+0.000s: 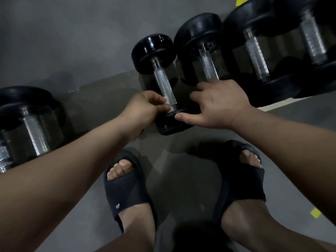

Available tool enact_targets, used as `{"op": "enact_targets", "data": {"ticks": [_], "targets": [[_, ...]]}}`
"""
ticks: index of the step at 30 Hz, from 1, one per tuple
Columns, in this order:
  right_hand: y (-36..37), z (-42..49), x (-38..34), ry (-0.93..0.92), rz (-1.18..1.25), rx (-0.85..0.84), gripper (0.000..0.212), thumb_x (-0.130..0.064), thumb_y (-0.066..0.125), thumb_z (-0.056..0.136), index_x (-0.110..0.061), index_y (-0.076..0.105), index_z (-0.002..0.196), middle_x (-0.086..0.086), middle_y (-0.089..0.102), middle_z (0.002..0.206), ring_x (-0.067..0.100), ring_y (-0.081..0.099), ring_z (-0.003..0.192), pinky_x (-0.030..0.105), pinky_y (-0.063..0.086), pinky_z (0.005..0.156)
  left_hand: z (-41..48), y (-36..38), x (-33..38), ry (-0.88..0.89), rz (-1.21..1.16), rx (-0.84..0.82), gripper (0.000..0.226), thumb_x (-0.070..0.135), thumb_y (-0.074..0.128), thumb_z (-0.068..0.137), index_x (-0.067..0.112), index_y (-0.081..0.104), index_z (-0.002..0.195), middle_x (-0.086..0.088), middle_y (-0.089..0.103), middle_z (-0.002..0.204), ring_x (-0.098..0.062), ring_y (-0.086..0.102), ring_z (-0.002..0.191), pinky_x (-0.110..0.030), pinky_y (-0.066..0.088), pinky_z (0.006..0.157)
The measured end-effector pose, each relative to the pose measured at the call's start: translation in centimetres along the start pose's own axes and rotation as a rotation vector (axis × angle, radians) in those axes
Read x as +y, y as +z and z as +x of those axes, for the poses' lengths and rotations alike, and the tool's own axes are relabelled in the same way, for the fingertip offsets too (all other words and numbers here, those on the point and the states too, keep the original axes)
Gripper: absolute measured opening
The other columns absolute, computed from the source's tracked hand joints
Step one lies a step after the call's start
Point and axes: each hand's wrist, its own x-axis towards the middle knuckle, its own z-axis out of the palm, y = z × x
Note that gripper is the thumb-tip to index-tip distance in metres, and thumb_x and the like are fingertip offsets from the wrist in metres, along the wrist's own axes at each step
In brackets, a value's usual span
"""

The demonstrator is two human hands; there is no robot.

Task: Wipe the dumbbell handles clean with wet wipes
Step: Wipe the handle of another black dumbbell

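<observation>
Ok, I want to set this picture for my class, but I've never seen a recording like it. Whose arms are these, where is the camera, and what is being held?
There is no machine here. One camera sits on a person's head and looks down, so you see their own arms and feet. The left hand pinches a small white wet wipe against the metal handle of a small black dumbbell lying on the grey floor. The right hand rests open on that dumbbell's near end, apparently steadying it. Larger dumbbells lie to either side. The feet wear dark slippers.
</observation>
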Motion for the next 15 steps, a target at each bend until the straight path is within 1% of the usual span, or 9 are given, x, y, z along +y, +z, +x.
{"op": "enact_targets", "data": {"ticks": [3,5,6,8,9,10,12,13,15], "targets": [[-0.1,0.0,0.0,0.023,-0.005,-0.014,0.082,-0.094,0.018,0.076,-0.026,0.063,0.079,-0.005,0.054,0.082,0.023,0.06,0.089,0.03,0.033,0.063,-0.2,0.7,0.9,0.104,0.157,0.119,0.022,0.009,0.084,0.076,0.019,0.065,0.079,-0.011,0.073,0.082,-0.02,0.07,0.073,-0.034,0.058,0.074],[-0.2,-0.1,0.0,0.032,-0.013,-0.023,0.079,-0.091,0.02,0.078,-0.026,0.065,0.081,-0.005,0.055,0.082,0.022,0.06,0.089,0.03,0.032,0.063,0.5,0.7,1.5,0.168,0.207,0.18,0.023,0.014,0.088,0.07,0.021,0.066,0.074,-0.006,0.071,0.074,-0.02,0.071,0.07,-0.035,0.059,0.072],[-0.2,-0.1,0.0,0.033,-0.013,-0.03,0.077,-0.088,0.02,0.08,-0.027,0.067,0.084,-0.005,0.056,0.083,0.023,0.06,0.089,0.03,0.031,0.063,0.8,0.6,1.7,0.21,0.247,0.197,0.022,0.018,0.089,0.069,0.022,0.067,0.074,-0.001,0.068,0.073,-0.016,0.068,0.068,-0.031,0.058,0.07],[-0.3,-0.1,0.1,0.033,0.006,-0.045,0.07,-0.079,0.022,0.083,-0.027,0.068,0.09,-0.004,0.058,0.085,0.024,0.06,0.09,0.031,0.03,0.063,1.2,0.3,1.7,0.301,0.329,0.196,0.015,0.024,0.086,0.075,0.023,0.071,0.081,0.007,0.063,0.079,-0.005,0.062,0.071,-0.018,0.049,0.069],[-0.4,-0.1,0.1,0.039,0.026,-0.053,0.064,-0.074,0.024,0.084,-0.028,0.068,0.092,-0.004,0.058,0.086,0.024,0.06,0.09,0.031,0.029,0.063,1.1,0.2,1.7,0.364,0.376,0.169,0.009,0.025,0.081,0.082,0.022,0.074,0.088,0.007,0.061,0.086,-0.004,0.061,0.077,-0.012,0.044,0.073],[-0.5,0.0,0.2,0.051,0.05,-0.063,0.059,-0.069,0.026,0.084,-0.028,0.067,0.093,-0.004,0.057,0.085,0.024,0.059,0.09,0.031,0.029,0.062,1.0,0.1,1.4,0.439,0.441,0.133,0.009,0.024,0.074,0.088,0.021,0.077,0.096,0.005,0.061,0.093,-0.007,0.061,0.085,-0.008,0.04,0.077],[-0.7,0.4,0.3,0.097,0.104,-0.099,0.045,-0.06,0.033,0.084,-0.029,0.064,0.092,-0.005,0.057,0.086,0.023,0.059,0.09,0.031,0.031,0.063,0.8,0.0,0.6,0.548,0.542,0.066,0.019,0.017,0.064,0.095,0.019,0.076,0.109,0.001,0.061,0.102,-0.011,0.06,0.096,-0.007,0.036,0.084],[-0.8,0.7,0.3,0.141,0.142,-0.129,0.038,-0.056,0.037,0.085,-0.03,0.063,0.093,-0.007,0.059,0.087,0.023,0.059,0.09,0.032,0.034,0.064,0.8,-0.2,0.2,0.544,0.537,0.046,0.022,0.013,0.063,0.095,0.02,0.075,0.112,0.002,0.06,0.104,-0.01,0.061,0.097,-0.008,0.037,0.086],[-1.2,1.5,0.4,0.263,0.245,-0.21,0.025,-0.048,0.046,0.086,-0.032,0.063,0.097,-0.009,0.065,0.092,0.022,0.061,0.09,0.033,0.044,0.068,0.7,-0.2,-0.3,0.472,0.423,0.023,0.025,0.009,0.066,0.092,0.029,0.073,0.106,0.009,0.062,0.101,-0.004,0.064,0.092,-0.011,0.044,0.088]]}}
